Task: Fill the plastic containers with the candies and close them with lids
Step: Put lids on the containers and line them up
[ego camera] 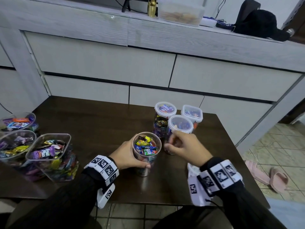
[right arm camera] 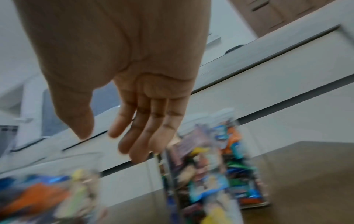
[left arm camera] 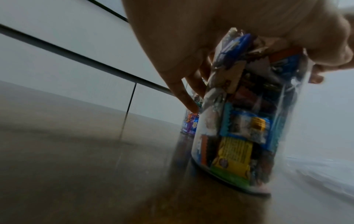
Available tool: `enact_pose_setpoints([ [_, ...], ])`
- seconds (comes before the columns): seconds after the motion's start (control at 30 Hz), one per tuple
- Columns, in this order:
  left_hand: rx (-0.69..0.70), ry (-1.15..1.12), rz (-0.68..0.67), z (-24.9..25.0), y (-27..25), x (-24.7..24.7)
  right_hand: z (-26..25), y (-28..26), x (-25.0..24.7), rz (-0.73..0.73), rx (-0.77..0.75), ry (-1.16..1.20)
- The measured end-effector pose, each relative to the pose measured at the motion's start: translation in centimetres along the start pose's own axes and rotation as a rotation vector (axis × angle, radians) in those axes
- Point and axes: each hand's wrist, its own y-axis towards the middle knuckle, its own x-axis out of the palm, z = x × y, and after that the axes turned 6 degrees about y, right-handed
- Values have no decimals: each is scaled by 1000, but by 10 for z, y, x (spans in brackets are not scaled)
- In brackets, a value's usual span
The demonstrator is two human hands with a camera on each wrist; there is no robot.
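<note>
1. Candies fill the open container [ego camera: 146, 152], upright on the desk [ego camera: 92, 123]; your left hand [ego camera: 127, 154] wraps its wall.
2. Right hand [ego camera: 183, 146] hovers loose, empty.
3. Rigid, slick plastic, likely hefty: grip mid-wall.

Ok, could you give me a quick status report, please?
Left hand grips open filled container. Right hand empty, open, beside lidded container. No lid on open one yet.

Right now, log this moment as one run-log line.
left hand: grips open round container, full, unlidded | right hand: open, empty, beside lidded container | lidded: three | table
</note>
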Motion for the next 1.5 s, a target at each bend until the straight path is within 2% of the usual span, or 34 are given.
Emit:
enact_pose_setpoints([
  [0.1, -27, -3, -17, 1, -1, -4, 40, -17, -26, -112, 210, -250],
  [0.2, -54, -24, -6, 0, -2, -6, 80, -31, -26, -188, 430, -491],
  [0.3, -77, -33, -8, 0, -3, -5, 104, -39, -12, -304, 621, -449],
  [0.47, -95, -37, 1, 2, -4, -6, 114, -45, 10, -360, 643, -419],
  [0.6, -107, -53, -2, 0, -4, -5, 110, -49, 7, -304, 650, -430],
  [0.7, -116, -58, -12, 0, -4, -5, 101, -54, -21, -201, 670, -354],
  [0.83, -121, -68, -18, 1, -5, -4, 72, -54, -75, 0, 583, -296],
  [0.9, -126, -72, -20, 1, -5, -5, 47, -44, -90, 67, 456, -267],
  [0.97, -125, -69, -24, 2, -5, -5, 15, -28, -90, 92, 263, -192],
  [1.03, -114, -64, -28, 4, -6, -5, -19, -13, -75, 51, 66, -83],
  [1.13, -84, -74, 1, 4, -6, -4, -51, 7, -26, -133, -97, -58],
  [1.2, -50, -74, 35, 3, -7, -2, -60, 16, 8, -256, -121, -139],
  [1.27, -26, -29, 37, 4, -7, -2, -63, 22, 33, -309, -95, -187],
  [1.4, -12, 22, 13, 5, -6, -2, -60, 26, 53, -307, -93, -320],
  [1.5, -13, 24, 20, 3, -4, -2, -57, 23, 54, -292, -84, -329],
])
